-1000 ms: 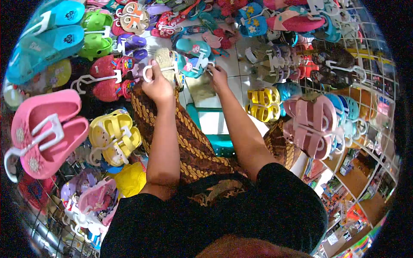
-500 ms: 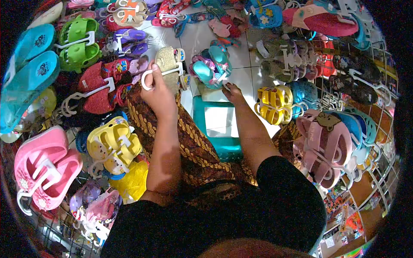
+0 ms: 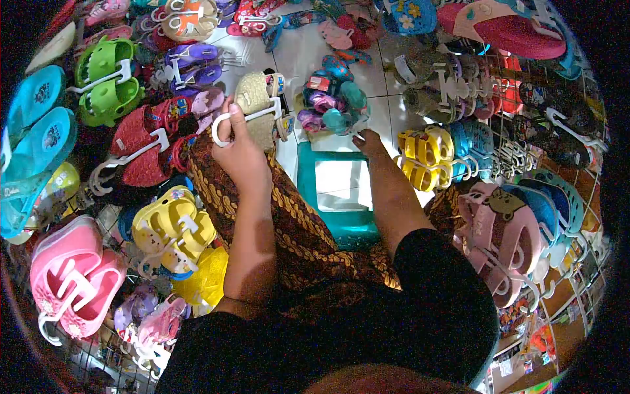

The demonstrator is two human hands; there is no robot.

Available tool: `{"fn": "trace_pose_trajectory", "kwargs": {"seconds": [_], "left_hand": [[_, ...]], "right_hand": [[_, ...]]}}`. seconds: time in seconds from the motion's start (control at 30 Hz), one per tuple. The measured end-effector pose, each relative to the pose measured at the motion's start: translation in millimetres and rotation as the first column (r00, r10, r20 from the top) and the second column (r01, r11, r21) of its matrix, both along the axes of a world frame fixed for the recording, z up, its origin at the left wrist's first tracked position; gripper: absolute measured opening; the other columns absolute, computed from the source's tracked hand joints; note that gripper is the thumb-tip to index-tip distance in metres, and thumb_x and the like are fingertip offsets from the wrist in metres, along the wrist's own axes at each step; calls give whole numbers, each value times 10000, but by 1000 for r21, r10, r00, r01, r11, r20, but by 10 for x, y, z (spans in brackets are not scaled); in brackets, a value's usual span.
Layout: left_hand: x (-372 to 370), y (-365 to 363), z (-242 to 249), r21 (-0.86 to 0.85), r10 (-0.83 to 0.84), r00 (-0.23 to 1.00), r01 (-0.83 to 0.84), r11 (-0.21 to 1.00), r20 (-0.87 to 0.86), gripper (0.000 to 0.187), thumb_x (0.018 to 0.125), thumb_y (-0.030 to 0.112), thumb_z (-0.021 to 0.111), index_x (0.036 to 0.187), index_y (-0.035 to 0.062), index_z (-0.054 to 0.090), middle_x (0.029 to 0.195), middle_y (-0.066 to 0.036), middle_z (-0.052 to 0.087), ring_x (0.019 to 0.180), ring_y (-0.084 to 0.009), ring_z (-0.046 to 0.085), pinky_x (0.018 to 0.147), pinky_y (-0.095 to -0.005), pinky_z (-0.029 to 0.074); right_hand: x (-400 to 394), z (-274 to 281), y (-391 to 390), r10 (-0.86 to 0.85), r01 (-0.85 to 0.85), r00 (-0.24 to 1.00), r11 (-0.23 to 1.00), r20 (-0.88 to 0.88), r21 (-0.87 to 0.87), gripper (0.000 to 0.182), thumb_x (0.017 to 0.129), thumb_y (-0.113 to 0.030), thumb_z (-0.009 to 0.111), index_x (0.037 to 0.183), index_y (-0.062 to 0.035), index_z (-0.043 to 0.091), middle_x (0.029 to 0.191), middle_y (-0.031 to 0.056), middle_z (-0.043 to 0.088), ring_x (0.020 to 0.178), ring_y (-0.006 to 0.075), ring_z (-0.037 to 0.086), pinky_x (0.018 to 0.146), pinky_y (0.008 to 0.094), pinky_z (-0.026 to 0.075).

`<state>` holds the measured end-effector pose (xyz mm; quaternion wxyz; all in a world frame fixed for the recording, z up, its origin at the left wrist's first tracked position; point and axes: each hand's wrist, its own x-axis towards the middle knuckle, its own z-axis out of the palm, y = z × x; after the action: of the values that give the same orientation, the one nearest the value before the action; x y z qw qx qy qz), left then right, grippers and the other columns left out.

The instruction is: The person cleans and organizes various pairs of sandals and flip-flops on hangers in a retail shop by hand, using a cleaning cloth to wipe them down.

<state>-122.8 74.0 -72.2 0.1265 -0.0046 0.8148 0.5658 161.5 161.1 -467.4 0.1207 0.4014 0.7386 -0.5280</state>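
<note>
Two hands working: our left hand [image 3: 241,154] is gripping a gold sandal pair [image 3: 257,105] by its white hanger, long axis pointing up-frame; our right hand [image 3: 369,141], fingers loosely spread, is touching the teal sandals [image 3: 335,108], upper centre.

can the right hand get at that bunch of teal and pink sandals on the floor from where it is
Probably yes. The right hand rests at the far edge of the teal stool, and the bunch of teal and pink sandals lies on the tiles just beyond its fingertips with nothing between them. The left hand is busy holding the beige sandals.
</note>
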Motion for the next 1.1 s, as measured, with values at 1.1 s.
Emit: {"fn": "trace_pose_trajectory", "kwargs": {"seconds": [1.1], "left_hand": [[167,70,-260,130,-253,946,282,951,-201,369,925,301,596,971,-56,675,841,-168,702,755,-188,644,706,-342,475]], "right_hand": [[-213,7047,11,196,12,849,921,-490,390,262,893,-268,611,978,-28,672,897,125,686,839,217,663,755,343,509]]}}
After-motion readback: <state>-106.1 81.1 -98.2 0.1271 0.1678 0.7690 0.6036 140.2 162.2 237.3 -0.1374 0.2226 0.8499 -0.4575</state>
